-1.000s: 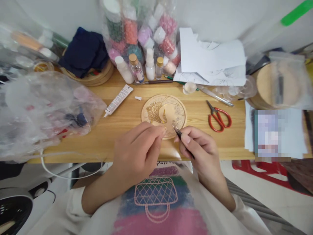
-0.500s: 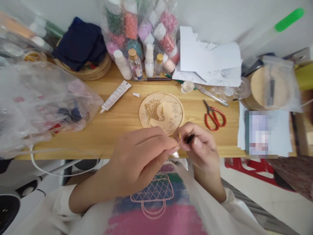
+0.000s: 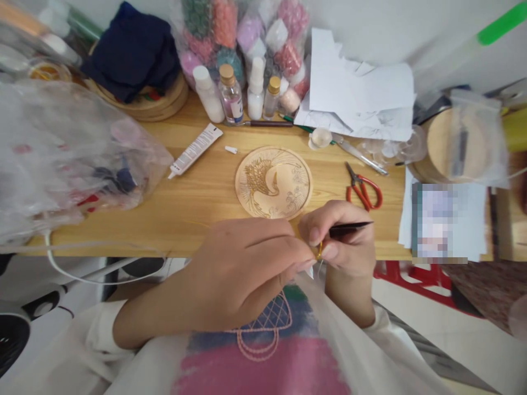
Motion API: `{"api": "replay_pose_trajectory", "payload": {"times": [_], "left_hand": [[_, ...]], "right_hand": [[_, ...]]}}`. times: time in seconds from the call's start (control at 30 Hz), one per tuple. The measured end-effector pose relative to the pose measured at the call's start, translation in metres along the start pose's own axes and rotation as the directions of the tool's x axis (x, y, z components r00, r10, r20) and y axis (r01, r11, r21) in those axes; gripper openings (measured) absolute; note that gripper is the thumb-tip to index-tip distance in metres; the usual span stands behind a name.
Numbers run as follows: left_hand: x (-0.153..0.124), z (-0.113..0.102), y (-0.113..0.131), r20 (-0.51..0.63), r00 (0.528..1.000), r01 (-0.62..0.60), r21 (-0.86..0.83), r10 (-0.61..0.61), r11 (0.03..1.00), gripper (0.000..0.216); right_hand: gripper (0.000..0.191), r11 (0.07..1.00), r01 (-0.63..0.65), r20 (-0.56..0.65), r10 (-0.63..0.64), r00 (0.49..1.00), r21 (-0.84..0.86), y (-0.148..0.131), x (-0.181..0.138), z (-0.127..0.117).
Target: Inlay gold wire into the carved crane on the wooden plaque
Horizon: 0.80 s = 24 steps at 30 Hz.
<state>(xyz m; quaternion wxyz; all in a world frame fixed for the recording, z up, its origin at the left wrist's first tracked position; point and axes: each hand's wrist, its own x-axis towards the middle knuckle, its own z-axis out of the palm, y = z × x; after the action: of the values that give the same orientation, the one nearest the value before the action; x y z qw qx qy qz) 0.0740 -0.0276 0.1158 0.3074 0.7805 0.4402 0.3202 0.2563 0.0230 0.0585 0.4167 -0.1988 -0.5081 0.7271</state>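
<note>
My left hand (image 3: 247, 269) is closed in a pinch at the table's near edge, its fingertips meeting those of my right hand (image 3: 341, 238). A tiny gold piece (image 3: 319, 253) sits between the two sets of fingertips. My right hand is also closed around dark tweezers (image 3: 349, 226), which lie across its fingers and point right. Just beyond both hands lies a round wooden disc (image 3: 274, 182) with a bird outlined in gold on the wooden table (image 3: 197, 197).
Red scissors (image 3: 364, 189) lie right of the disc. A white glue tube (image 3: 195, 149) and small bottles (image 3: 230, 96) sit behind it. A big clear plastic bag (image 3: 69, 159) fills the left. White paper sheets (image 3: 358, 99) and bagged coloured jars (image 3: 247, 38) stand at the back.
Both hands drew back from the disc toward the table's near edge. The tweezers swung from pointing at the disc to lying sideways, and the fingertips came together on the gold piece.
</note>
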Motion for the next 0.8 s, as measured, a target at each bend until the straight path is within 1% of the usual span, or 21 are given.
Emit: {"api": "replay_pose_trajectory", "payload": {"times": [0.2, 0.33, 0.43, 0.53, 0.63, 0.8], "left_hand": [[-0.002, 0.002, 0.000, -0.025, 0.999, -0.030, 0.031, 0.031, 0.999, 0.017], [-0.004, 0.003, 0.002, -0.037, 0.999, -0.007, 0.069, 0.010, 0.998, 0.018], [-0.005, 0.004, 0.003, -0.049, 0.998, -0.027, 0.119, 0.033, 0.992, 0.017], [-0.006, 0.006, 0.004, -0.070, 0.997, -0.033, 0.162, 0.045, 0.986, 0.017], [-0.007, 0.008, 0.005, -0.086, 0.994, -0.054, 0.216, 0.074, 0.975, 0.014], [-0.006, 0.009, 0.006, -0.084, 0.993, -0.060, 0.293, 0.088, 0.954, 0.013]], "right_hand": [[0.011, 0.999, -0.019, -0.039, 0.018, 0.999, -0.026, 0.002, -0.003, 0.000], [0.010, 0.998, -0.009, -0.051, 0.006, 0.999, -0.067, 0.002, -0.004, -0.001], [0.010, 0.995, 0.004, -0.057, -0.010, 0.998, -0.099, 0.002, -0.006, -0.002], [0.009, 0.991, 0.049, -0.068, -0.057, 0.996, -0.121, 0.000, -0.007, -0.002], [0.008, 0.978, 0.102, -0.070, -0.116, 0.991, -0.184, -0.003, -0.008, -0.003], [0.013, 0.947, 0.127, -0.067, -0.153, 0.986, -0.294, -0.006, -0.010, -0.010]]}}
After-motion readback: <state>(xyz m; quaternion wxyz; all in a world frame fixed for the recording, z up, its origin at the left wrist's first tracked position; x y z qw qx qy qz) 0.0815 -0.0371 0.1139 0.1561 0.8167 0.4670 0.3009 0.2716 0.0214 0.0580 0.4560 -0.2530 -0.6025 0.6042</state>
